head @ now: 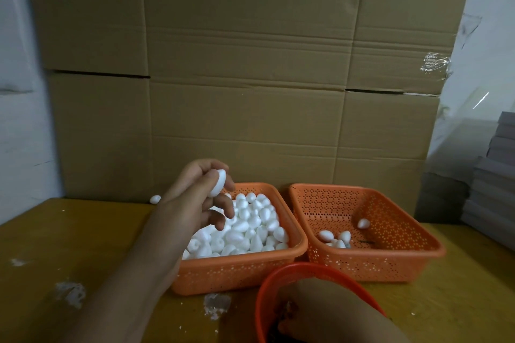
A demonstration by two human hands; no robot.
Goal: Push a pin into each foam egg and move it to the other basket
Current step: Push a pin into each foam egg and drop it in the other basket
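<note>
The left forearm reaches forward and up from the near left edge of the bench, bare, wrist bent slightly. The left hand (200, 195) is raised with its back toward the camera; thumb and forefinger pinch a foam egg (218, 182) in their grip, the other fingers curled loosely below. The right hand (331, 312) sits low at the near edge, knuckles up, fingers pointing down and hidden, so its grip cannot be read.
</note>
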